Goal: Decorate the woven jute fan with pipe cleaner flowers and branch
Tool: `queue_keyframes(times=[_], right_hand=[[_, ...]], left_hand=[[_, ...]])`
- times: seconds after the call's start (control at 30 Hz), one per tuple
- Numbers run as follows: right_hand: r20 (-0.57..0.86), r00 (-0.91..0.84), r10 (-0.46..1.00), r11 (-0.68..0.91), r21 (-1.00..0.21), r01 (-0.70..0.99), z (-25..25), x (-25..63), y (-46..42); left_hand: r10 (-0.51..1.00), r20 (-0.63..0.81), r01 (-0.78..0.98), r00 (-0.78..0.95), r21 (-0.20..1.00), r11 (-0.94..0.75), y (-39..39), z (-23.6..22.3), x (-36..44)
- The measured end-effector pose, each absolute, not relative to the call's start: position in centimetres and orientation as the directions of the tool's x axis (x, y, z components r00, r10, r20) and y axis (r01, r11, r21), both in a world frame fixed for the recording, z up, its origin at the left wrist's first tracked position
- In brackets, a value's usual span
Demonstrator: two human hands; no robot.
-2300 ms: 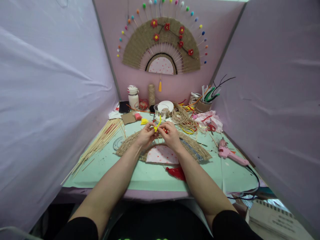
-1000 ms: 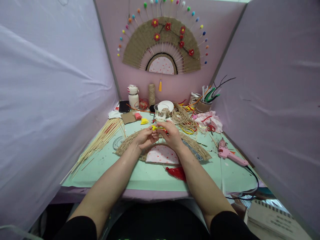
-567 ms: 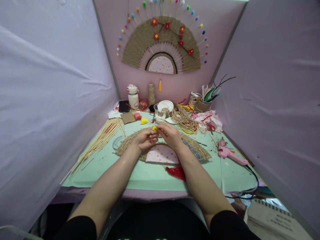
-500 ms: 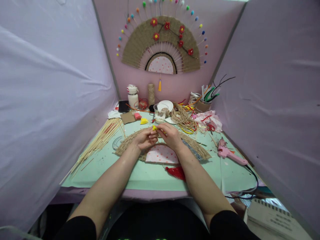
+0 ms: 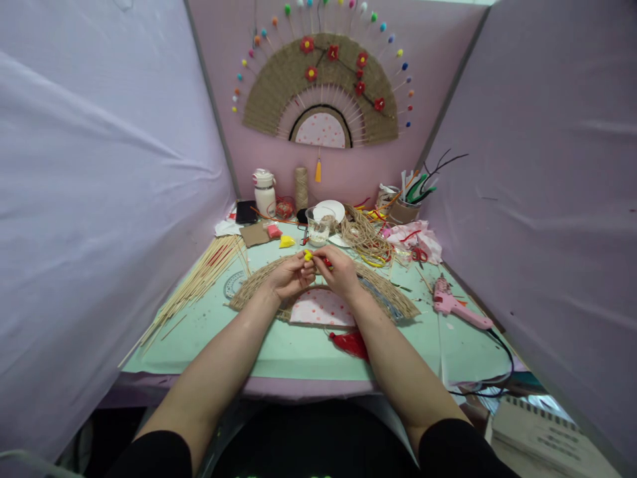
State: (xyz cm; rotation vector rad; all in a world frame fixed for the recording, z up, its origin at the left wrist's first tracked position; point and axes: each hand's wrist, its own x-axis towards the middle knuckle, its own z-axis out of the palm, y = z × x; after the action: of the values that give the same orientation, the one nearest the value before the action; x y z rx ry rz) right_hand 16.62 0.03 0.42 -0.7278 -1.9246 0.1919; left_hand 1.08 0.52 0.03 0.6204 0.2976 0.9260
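A small yellow piece (image 5: 308,255), seemingly a little flower shape, is pinched in the fingertips of my left hand (image 5: 292,275). My right hand (image 5: 337,269) meets it from the other side, its thumb and forefinger closed together at the piece's edge. Both hands are held over a woven twine fan (image 5: 259,284) lying on the table. The fan's half-round centre (image 5: 321,308) is white cloth with pink dots. A red tassel (image 5: 350,344) lies below it, partly covered by my right forearm. Something red shows just behind my right fingers.
Thin bamboo sticks (image 5: 199,279) and a protractor (image 5: 233,285) lie at the left. A pink glue gun (image 5: 458,304) with a black cord rests at the right. Behind are a plastic cup (image 5: 318,229), loose twine (image 5: 365,236), red scissors (image 5: 419,254) and a white bottle (image 5: 265,194). A finished fan (image 5: 263,96) hangs above.
My right fingers have drawn back slightly to the right, so more of the yellow piece shows. Something red now shows behind them. My left hand has hardly moved.
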Motion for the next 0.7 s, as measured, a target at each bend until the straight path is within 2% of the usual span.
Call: queue_keyframes(times=[0.23,0.4,0.57,0.7], right_hand=[[0.651,-0.201,0.732,0.676,-0.657,0.335,0.1,16.1,0.3],[0.445,-0.197,0.873,0.48,-0.855,0.195,0.3,16.0,0.4],[0.24,-0.296,0.924,0.281,-0.954,0.103,0.5,16.5,0.4],[-0.047,-0.447,0.894,-0.062,-0.998,-0.019,0.7,17.5,0.6]], left_hand=[[0.898,0.061,-0.575,0.436,0.787,0.225,0.8,0.0,1.1],[0.938,0.138,-0.444,0.319,0.896,0.019,1.5,-0.2,0.9],[0.9,0.311,-0.131,0.305,0.95,-0.284,2.1,-0.5,0.4],[0.821,0.413,0.159,0.394,0.849,-0.503,1.6,0.2,0.2]])
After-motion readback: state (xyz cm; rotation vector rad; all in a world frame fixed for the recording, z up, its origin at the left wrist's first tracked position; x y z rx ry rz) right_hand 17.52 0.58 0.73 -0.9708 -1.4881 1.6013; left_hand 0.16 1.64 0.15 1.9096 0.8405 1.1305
